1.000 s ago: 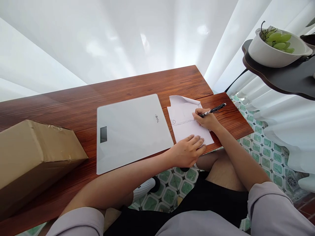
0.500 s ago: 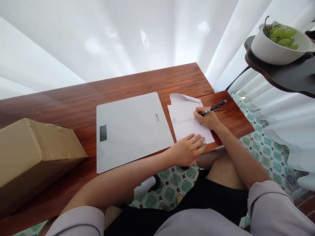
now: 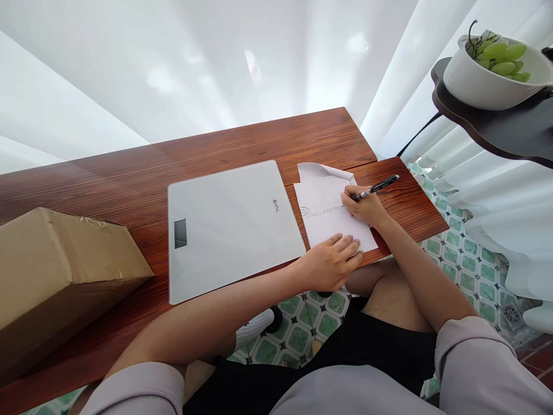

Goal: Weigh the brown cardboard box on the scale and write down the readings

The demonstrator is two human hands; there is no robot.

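Pen [image 3: 375,188] is being gripped in the closed right hand [image 3: 366,208], its tip on the sheet [image 3: 326,216] by the table's [image 3: 129,184] near right edge.
A ruled row is being marked; steady pressure seems needed next. The sheet is being pinned by the flat, open left hand [image 3: 330,264]. Counted: one pen, one sheet, one scale [image 3: 228,227], one box [image 3: 56,276], one bowl [image 3: 484,80].

There is only one view, from a camera on the person's head. It looks forward and down, from close above, over the wooden table [image 3: 129,173] and both forearms. At the bottom edge it sees the lap; at the right it sees the tiled floor [image 3: 470,271].
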